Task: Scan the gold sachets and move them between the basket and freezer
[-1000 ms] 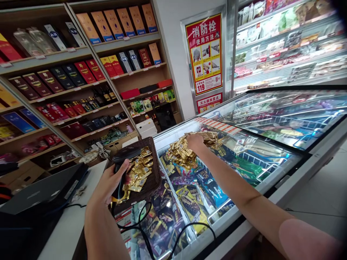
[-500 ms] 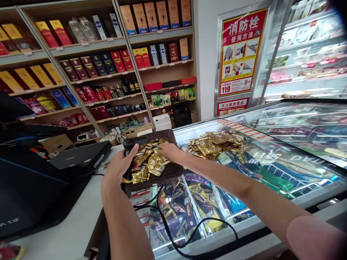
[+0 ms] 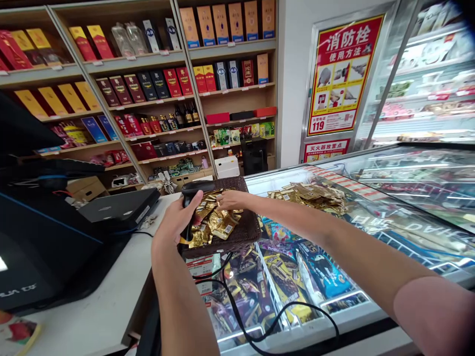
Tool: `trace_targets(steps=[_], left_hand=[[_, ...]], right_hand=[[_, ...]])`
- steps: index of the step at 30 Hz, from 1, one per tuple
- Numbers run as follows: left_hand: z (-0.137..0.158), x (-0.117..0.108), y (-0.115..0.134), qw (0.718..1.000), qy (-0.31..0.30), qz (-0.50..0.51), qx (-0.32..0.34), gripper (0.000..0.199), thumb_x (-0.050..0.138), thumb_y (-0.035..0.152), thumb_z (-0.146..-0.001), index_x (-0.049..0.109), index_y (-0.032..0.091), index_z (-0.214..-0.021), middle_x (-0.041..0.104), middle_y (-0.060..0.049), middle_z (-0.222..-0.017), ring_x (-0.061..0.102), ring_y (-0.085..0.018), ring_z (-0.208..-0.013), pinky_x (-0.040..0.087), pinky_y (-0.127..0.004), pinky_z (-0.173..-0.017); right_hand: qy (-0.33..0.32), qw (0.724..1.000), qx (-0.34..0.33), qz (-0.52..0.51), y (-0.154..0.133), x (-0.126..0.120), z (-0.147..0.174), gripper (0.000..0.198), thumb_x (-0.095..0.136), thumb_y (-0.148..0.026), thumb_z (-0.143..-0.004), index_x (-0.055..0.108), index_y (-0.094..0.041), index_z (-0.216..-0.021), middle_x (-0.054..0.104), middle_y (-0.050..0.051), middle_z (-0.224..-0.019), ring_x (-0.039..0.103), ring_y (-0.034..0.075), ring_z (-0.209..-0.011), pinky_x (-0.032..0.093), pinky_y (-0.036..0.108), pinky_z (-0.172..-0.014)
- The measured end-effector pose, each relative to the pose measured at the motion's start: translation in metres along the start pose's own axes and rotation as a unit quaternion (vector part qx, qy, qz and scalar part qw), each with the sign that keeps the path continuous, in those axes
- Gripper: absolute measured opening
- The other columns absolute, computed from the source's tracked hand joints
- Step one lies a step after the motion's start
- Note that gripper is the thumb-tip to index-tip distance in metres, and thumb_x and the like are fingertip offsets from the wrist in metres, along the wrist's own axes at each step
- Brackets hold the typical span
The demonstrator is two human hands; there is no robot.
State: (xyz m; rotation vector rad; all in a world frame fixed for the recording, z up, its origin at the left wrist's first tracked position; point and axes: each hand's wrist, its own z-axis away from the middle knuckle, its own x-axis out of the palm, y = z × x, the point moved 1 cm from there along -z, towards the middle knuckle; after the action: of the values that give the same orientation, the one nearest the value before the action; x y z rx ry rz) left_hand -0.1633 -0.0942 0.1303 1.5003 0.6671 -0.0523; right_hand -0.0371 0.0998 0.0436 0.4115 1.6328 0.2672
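My left hand (image 3: 177,217) is wrapped round the handle of a black barcode scanner (image 3: 198,186), whose head points right over a brown woven basket (image 3: 248,231). Small shiny gold foil packets (image 3: 223,222) lie heaped in that basket. My right hand (image 3: 234,200) reaches in from the right, its fingers closed at the packets; one packet seems to be pinched there, though the fingertips partly hide it. Beyond my right forearm, a second pile of gold packets (image 3: 313,194) lies on the glass freezer lid (image 3: 282,184).
A black cable (image 3: 232,301) loops over the freezer, which holds bagged ice creams (image 3: 285,279). On the left are a white counter (image 3: 100,306), a black screen (image 3: 40,247) and a flat black box (image 3: 120,207). Shelves of boxed bottles (image 3: 148,86) line the back wall.
The view has turned slightly left, so everything sits further right. My right hand stays in the basket among the packets, and the left keeps hold of the scanner.
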Motion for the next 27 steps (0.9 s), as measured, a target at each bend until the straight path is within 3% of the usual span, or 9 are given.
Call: trace_targets(steps=[2, 4, 7, 11, 14, 19, 23, 27], left_hand=[[-0.001, 0.003, 0.002, 1.0, 0.003, 0.004, 0.006, 0.061, 0.067, 0.075, -0.063, 0.061, 0.019, -0.086, 0.062, -0.001, -0.058, 0.062, -0.02, -0.056, 0.047, -0.027, -0.057], [-0.001, 0.008, 0.006, 1.0, 0.005, 0.008, 0.012, 0.061, 0.068, 0.075, -0.062, 0.061, 0.019, -0.087, 0.063, -0.001, -0.059, 0.062, -0.02, -0.057, 0.046, -0.026, -0.055], [0.0, 0.019, 0.014, 1.0, -0.007, 0.016, 0.024, 0.061, 0.066, 0.076, -0.064, 0.06, 0.02, -0.089, 0.063, -0.001, -0.058, 0.061, -0.018, -0.055, 0.043, -0.024, -0.049], [0.002, 0.039, 0.026, 0.998, -0.033, 0.028, 0.049, 0.059, 0.065, 0.076, -0.066, 0.057, 0.02, -0.085, 0.06, 0.0, -0.054, 0.058, -0.017, -0.05, 0.039, -0.022, -0.044], [0.008, 0.058, 0.034, 0.995, -0.069, 0.046, 0.054, 0.058, 0.067, 0.073, -0.066, 0.056, 0.021, -0.087, 0.06, 0.0, -0.054, 0.055, -0.015, -0.047, 0.039, -0.023, -0.043], [0.019, 0.095, 0.046, 0.985, -0.163, 0.042, 0.03, 0.057, 0.064, 0.075, -0.067, 0.052, 0.022, -0.082, 0.056, 0.002, -0.051, 0.051, -0.014, -0.043, 0.039, -0.023, -0.041], [0.021, 0.116, 0.048, 0.983, -0.178, 0.006, 0.039, 0.056, 0.064, 0.074, -0.067, 0.053, 0.021, -0.08, 0.057, 0.002, -0.052, 0.05, -0.013, -0.044, 0.035, -0.022, -0.041], [0.02, 0.121, 0.048, 0.984, -0.17, -0.023, 0.045, 0.054, 0.063, 0.073, -0.068, 0.054, 0.021, -0.078, 0.058, 0.002, -0.052, 0.048, -0.013, -0.042, 0.031, -0.022, -0.04]], right_hand=[[0.039, 0.994, 0.085, -0.056, 0.002, -0.008, 0.011, 0.022, 0.06, -0.023, -0.092, 0.061, -0.022, -0.114, 0.064, 0.008, -0.108, 0.058, 0.019, -0.097, 0.04, 0.027, -0.082], [0.091, 0.959, 0.217, -0.156, 0.001, -0.015, 0.028, 0.026, 0.06, -0.032, -0.093, 0.06, -0.022, -0.116, 0.066, 0.006, -0.104, 0.06, 0.019, -0.091, 0.04, 0.026, -0.076], [0.166, 0.847, 0.382, -0.332, -0.008, -0.026, 0.068, 0.022, 0.056, -0.038, -0.093, 0.061, -0.023, -0.109, 0.067, 0.001, -0.094, 0.06, 0.016, -0.083, 0.04, 0.023, -0.067], [0.218, 0.693, 0.473, -0.499, -0.02, -0.045, 0.132, 0.017, 0.055, -0.035, -0.092, 0.061, -0.02, -0.099, 0.062, 0.0, -0.088, 0.056, 0.011, -0.069, 0.041, 0.02, -0.058], [0.22, 0.623, 0.52, -0.542, -0.018, -0.06, 0.172, 0.011, 0.053, -0.029, -0.09, 0.058, -0.02, -0.093, 0.056, -0.002, -0.079, 0.051, 0.01, -0.063, 0.041, 0.019, -0.052], [0.213, 0.588, 0.548, -0.556, 0.001, -0.071, 0.217, 0.002, 0.055, -0.022, -0.085, 0.054, -0.02, -0.085, 0.049, -0.002, -0.075, 0.047, 0.011, -0.066, 0.039, 0.018, -0.051], [0.222, 0.579, 0.551, -0.558, 0.011, -0.067, 0.236, 0.003, 0.056, -0.022, -0.082, 0.054, -0.02, -0.083, 0.051, -0.001, -0.077, 0.048, 0.013, -0.07, 0.041, 0.019, -0.053], [0.229, 0.573, 0.557, -0.556, 0.012, -0.07, 0.242, 0.003, 0.057, -0.022, -0.081, 0.055, -0.02, -0.083, 0.055, 0.001, -0.08, 0.05, 0.014, -0.073, 0.042, 0.019, -0.055]])
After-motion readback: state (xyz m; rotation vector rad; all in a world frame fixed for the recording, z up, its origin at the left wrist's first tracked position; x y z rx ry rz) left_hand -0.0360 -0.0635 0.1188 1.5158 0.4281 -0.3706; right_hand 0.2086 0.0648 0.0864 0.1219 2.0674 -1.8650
